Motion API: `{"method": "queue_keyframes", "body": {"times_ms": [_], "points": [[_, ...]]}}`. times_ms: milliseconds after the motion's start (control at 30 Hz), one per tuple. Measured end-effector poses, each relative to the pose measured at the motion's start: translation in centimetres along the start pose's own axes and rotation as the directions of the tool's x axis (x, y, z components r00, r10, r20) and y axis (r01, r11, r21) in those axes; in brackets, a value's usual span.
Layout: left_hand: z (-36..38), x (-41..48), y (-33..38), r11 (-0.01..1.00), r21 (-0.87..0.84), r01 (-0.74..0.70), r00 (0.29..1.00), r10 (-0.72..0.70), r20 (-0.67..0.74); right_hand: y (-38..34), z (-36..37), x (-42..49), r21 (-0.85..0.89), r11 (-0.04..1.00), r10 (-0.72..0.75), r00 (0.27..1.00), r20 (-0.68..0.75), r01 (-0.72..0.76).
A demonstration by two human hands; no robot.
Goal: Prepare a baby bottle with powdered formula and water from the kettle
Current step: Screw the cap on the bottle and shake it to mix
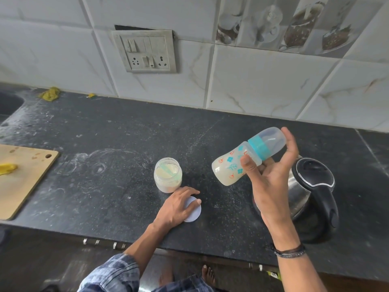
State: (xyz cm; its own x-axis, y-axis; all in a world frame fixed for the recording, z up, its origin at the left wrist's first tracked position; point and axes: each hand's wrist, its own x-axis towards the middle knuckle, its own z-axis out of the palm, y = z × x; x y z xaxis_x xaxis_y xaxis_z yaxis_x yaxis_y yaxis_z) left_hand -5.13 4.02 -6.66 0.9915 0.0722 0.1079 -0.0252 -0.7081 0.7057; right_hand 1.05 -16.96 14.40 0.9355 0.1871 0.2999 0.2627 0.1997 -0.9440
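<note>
Take the jar (pixel 167 174) as centre, with 12 o'clock toward the wall (pixel 252 81). From 9 to 1 o'clock the counter (pixel 115 144) is open, a wide way for a hand. At 3 o'clock the right hand (pixel 271 182) holds the tilted bottle (pixel 242 159) in the air, with the kettle (pixel 311 190) beyond. At 5 o'clock the left hand (pixel 177 205) grips the lid (pixel 192 209), just beside the jar. The cutting board (pixel 23 180) lies well apart at 9 o'clock.
</note>
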Motion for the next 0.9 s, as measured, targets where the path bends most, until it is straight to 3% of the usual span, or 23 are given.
{"method": "queue_keyframes", "body": {"times_ms": [167,267,400,600,900], "points": [[0.0,0.0,0.1,1.000,0.011,0.003,1.000,-0.003,-0.001,0.7,-0.3,0.0,-0.058,0.998,0.010,1.000,-0.005,-0.010],[0.0,-0.1,0.1,1.000,0.008,0.004,1.000,-0.004,-0.004,2.1,-1.0,-0.1,-0.254,0.967,-0.009,1.000,0.027,0.016],[0.1,0.0,0.0,1.000,0.002,0.008,1.000,-0.008,-0.001,5.5,-1.8,-0.6,-0.690,0.723,0.026,0.995,0.095,0.047],[0.2,0.0,-0.1,1.000,0.013,0.000,1.000,0.000,-0.007,11.0,-2.8,-1.9,-0.804,0.593,0.120,0.983,0.137,0.039],[0.3,0.1,-0.3,1.000,0.019,0.000,1.000,0.000,-0.005,13.7,-3.2,-3.4,-0.831,0.555,0.113,0.985,0.132,0.048]]}}
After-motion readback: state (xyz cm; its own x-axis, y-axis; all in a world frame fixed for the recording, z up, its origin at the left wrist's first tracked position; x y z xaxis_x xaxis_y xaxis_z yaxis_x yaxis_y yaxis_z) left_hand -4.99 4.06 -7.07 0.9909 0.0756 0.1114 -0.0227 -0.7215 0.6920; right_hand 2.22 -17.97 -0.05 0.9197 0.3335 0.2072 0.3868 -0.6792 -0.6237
